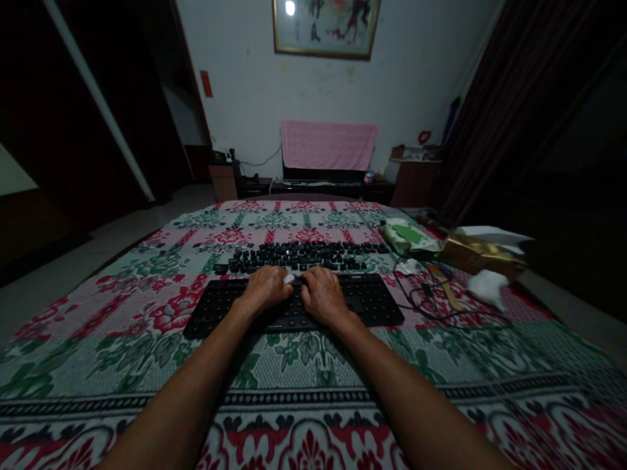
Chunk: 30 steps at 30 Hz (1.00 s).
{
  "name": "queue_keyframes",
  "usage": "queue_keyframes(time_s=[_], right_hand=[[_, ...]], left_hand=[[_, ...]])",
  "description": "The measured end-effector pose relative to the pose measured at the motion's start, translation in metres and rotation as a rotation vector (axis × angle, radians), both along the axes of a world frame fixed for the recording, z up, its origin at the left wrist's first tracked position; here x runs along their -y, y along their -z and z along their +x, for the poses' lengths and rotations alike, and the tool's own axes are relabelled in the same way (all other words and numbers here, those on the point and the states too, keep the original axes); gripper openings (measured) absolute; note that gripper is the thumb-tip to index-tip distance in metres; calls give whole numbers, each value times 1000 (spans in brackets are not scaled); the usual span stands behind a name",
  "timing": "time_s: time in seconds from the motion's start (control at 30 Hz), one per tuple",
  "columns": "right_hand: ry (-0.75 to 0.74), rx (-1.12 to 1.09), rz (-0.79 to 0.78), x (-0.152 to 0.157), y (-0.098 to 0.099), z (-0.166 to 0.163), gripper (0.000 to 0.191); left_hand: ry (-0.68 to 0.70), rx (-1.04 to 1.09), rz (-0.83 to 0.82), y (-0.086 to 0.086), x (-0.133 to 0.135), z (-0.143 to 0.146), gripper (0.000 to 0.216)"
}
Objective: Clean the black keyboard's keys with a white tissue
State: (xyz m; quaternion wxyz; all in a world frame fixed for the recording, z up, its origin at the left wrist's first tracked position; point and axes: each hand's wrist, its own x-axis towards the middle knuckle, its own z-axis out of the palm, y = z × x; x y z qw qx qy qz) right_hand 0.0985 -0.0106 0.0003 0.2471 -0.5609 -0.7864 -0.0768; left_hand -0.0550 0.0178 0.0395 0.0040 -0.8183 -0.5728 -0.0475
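Observation:
A black keyboard [375,300] with its keycaps off lies on the patterned cloth in front of me. Over its upper middle, my left hand [266,287] is closed, and a small wad of white tissue [289,279] shows at its thumb and fingertips. My right hand [323,294] rests on the board just to the right, fingers bent and closed near the top edge. Whether anything sits in those right fingers is hidden. Loose black keycaps [313,251] are spread in rows beyond the board.
At the right lie a green-and-white tissue pack [409,236], a gold box [482,251], a crumpled white tissue [488,287], a flat wooden-coloured tool [450,294] and a black cable [414,300]. The patterned tablecloth [313,372] covers the table.

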Motion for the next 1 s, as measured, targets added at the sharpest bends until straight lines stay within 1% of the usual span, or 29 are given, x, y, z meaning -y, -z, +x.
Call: queue_keyframes(time_s=[0.1,0.33,0.57,0.8,1.0], right_hand=[[-6,-23,-7,0,1,0,25],[-8,-52,2,-1,3,0,22],[14,-71,9,0,4,0,19],[11,-86,33,-2,6,0,17],[12,-85,33,0,6,0,18]], left_hand=[[-13,-21,-13,1,-2,-1,27],[1,-14,26,7,1,3,24],[4,-1,4,7,1,3,22],[40,-24,25,11,-5,0,21],[35,-27,20,11,-5,-1,21]])
